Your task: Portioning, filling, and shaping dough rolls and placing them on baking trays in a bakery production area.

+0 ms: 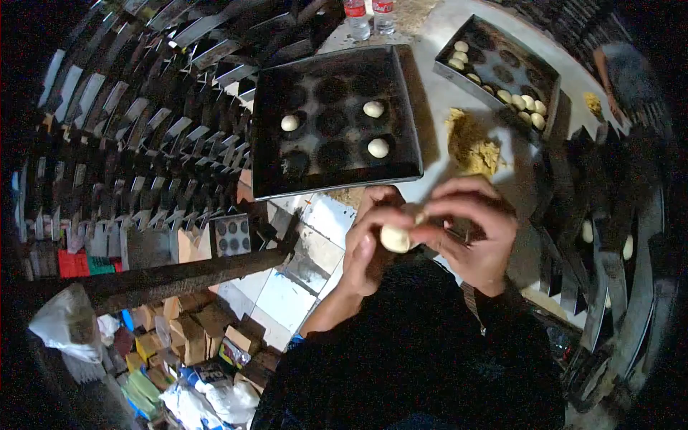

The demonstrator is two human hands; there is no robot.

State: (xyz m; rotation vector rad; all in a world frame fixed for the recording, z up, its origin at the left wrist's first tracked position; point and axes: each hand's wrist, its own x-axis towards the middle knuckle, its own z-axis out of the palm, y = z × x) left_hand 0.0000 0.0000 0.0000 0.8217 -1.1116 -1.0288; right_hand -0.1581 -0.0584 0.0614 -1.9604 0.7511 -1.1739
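Note:
A small pale dough ball sits in the curled fingers of my left hand, in front of my chest. From the right, the fingertips of my right hand pinch the upper edge of the same dough. Just beyond my hands lies a dark baking tray with round hollows and three dough balls spaced apart on it. A heap of yellow crumbly filling rests on the pale table, past my right hand.
A second tray with several dough balls stands at the far right. Two clear bottles are at the back. Stacked metal racks rise on the left. Cardboard boxes and plastic bags crowd the lower left. Another person's arm shows at far right.

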